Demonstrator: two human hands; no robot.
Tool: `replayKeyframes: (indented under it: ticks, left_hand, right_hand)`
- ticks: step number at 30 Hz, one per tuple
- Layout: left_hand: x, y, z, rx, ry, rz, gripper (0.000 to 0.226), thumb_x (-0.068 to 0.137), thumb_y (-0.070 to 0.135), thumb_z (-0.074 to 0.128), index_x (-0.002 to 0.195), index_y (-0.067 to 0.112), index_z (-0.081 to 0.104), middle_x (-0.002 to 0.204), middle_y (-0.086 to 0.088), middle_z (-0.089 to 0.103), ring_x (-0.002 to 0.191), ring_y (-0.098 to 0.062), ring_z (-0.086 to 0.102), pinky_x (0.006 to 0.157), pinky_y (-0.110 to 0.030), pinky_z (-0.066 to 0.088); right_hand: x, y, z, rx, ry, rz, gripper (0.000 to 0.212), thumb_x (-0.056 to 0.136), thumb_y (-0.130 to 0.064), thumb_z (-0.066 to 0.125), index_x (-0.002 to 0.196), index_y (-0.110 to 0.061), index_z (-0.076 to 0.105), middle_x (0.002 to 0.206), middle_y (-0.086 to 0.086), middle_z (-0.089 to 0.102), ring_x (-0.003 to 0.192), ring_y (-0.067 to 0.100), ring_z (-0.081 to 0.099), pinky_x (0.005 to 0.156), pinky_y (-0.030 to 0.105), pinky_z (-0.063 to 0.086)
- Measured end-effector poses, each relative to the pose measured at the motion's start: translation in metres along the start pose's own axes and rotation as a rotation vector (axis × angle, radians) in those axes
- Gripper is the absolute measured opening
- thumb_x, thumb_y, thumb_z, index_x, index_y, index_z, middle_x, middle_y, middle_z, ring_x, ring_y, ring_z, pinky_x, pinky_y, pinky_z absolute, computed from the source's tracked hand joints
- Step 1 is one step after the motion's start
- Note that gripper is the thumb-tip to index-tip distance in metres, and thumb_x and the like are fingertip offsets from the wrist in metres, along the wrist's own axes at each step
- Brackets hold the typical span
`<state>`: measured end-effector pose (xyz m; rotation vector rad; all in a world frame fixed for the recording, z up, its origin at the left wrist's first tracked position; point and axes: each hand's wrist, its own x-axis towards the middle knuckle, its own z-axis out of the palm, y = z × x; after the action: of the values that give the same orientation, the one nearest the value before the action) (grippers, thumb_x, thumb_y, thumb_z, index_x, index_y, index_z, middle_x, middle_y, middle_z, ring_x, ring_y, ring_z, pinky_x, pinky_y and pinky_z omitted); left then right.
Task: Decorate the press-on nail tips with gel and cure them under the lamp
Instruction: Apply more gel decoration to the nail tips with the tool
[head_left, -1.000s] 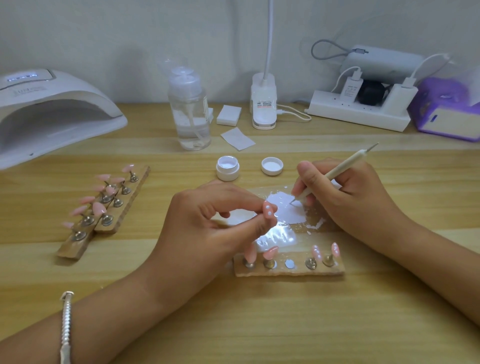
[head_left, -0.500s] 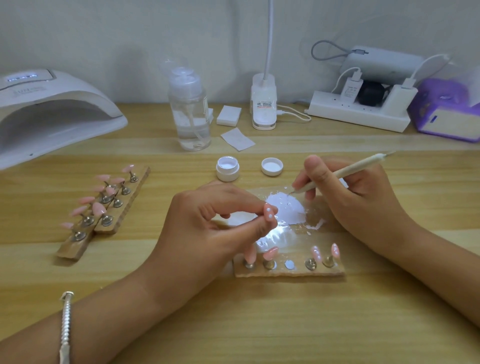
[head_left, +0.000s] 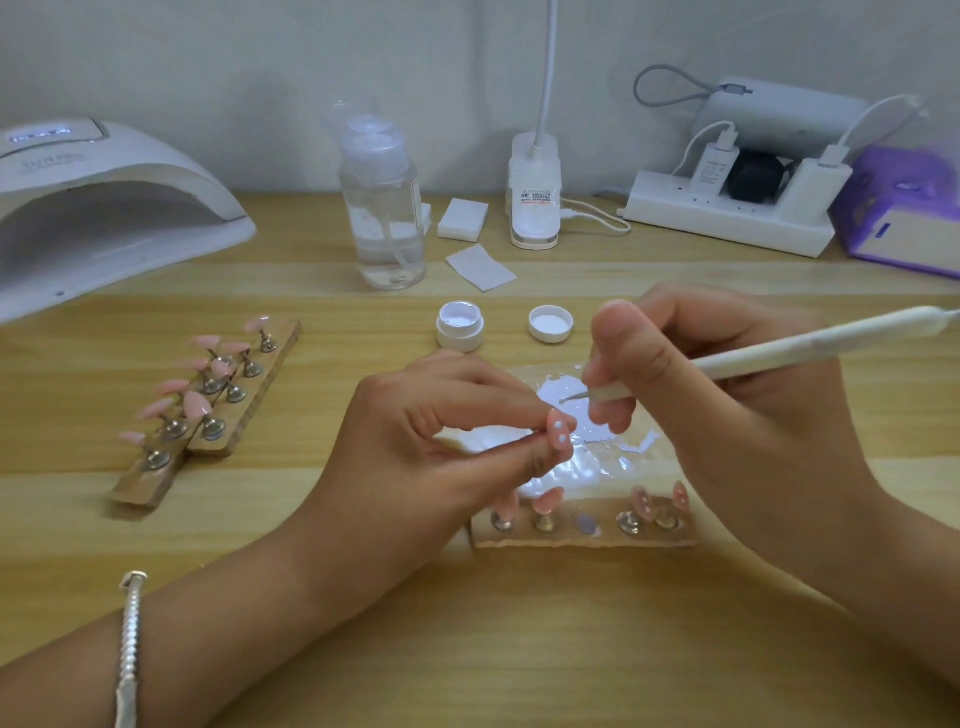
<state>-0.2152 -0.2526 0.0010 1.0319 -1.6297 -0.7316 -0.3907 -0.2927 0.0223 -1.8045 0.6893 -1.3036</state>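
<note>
Two hands work mid-table (head_left: 519, 649) on my feed. Far left sits the big white lamp (head_left: 104, 208), well apart. Right hand (head_left: 727, 415) is wrapped round a white pen (head_left: 779, 353); left hand (head_left: 431, 457) is curled in a pinch. Between them lies a foil sheet (head_left: 613, 467) smeared with white gel, a wooden strip (head_left: 587, 540) with four tips at its near edge. Beyond it stands the open gel jar (head_left: 461, 325), with its lid (head_left: 550, 323) to the right. Smallest: the pink nail tip (head_left: 561, 434), white-dotted, pinched in the left fingertips, pen point just beyond it.
</note>
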Motion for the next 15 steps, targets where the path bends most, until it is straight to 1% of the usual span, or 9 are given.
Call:
replayKeyframes:
  ticks: [2,4,6,8,13,15]
  left_hand:
    - [-0.0004,-0.0005,-0.0004,-0.012,-0.004,-0.002,0.009,0.074,0.009,0.08,0.083,0.008,0.08,0.081,0.002,0.073,0.07,-0.016,0.068,0.053,-0.015,0.051]
    - [-0.0007,-0.0009,-0.0007,-0.022,-0.011,0.003,0.009,0.075,0.011,0.079,0.083,0.008,0.081,0.082,0.002,0.073,0.07,-0.017,0.067,0.051,-0.017,0.051]
    - [-0.0007,-0.0013,-0.0008,-0.037,-0.011,0.003,0.009,0.076,0.013,0.078,0.083,0.008,0.081,0.082,0.0,0.072,0.069,-0.017,0.066,0.049,-0.018,0.052]
    - [-0.0005,-0.0021,-0.0007,-0.054,-0.007,-0.003,0.009,0.076,0.013,0.079,0.082,0.007,0.081,0.082,-0.001,0.072,0.07,-0.017,0.066,0.047,-0.02,0.051]
    - [-0.0004,-0.003,0.0002,-0.063,-0.004,-0.01,0.009,0.076,0.012,0.079,0.082,0.006,0.081,0.082,-0.001,0.073,0.07,-0.02,0.066,0.044,-0.02,0.051]
    - [-0.0005,-0.0032,-0.0001,-0.06,-0.002,-0.007,0.009,0.076,0.012,0.079,0.082,0.006,0.081,0.082,-0.001,0.073,0.068,-0.021,0.066,0.044,-0.021,0.052]
  right_hand:
    - [0.0008,0.0009,0.0003,-0.032,-0.009,0.009,0.029,0.093,-0.032,0.059,0.068,-0.018,0.064,0.059,-0.002,0.061,0.054,0.012,0.059,0.052,0.025,0.048]
    - [0.0011,0.0015,0.0008,-0.061,-0.028,0.006,0.03,0.094,-0.031,0.056,0.069,-0.017,0.064,0.059,-0.002,0.061,0.055,0.018,0.057,0.052,0.03,0.046]
    - [0.0012,0.0024,0.001,-0.078,-0.04,0.007,0.031,0.095,-0.03,0.056,0.069,-0.014,0.065,0.061,0.005,0.062,0.056,0.023,0.055,0.052,0.037,0.044]
    - [0.0014,0.0034,0.0005,-0.082,-0.041,0.011,0.033,0.095,-0.03,0.055,0.069,-0.012,0.065,0.063,0.011,0.062,0.056,0.025,0.053,0.053,0.041,0.042]
    - [0.0007,0.0045,-0.0004,-0.08,-0.034,0.011,0.034,0.095,-0.029,0.055,0.069,-0.01,0.065,0.063,0.014,0.062,0.055,0.027,0.054,0.053,0.043,0.041]
    - [0.0007,0.0043,-0.0002,-0.073,-0.028,0.013,0.034,0.095,-0.03,0.055,0.069,-0.01,0.065,0.064,0.013,0.063,0.056,0.025,0.056,0.053,0.041,0.044]
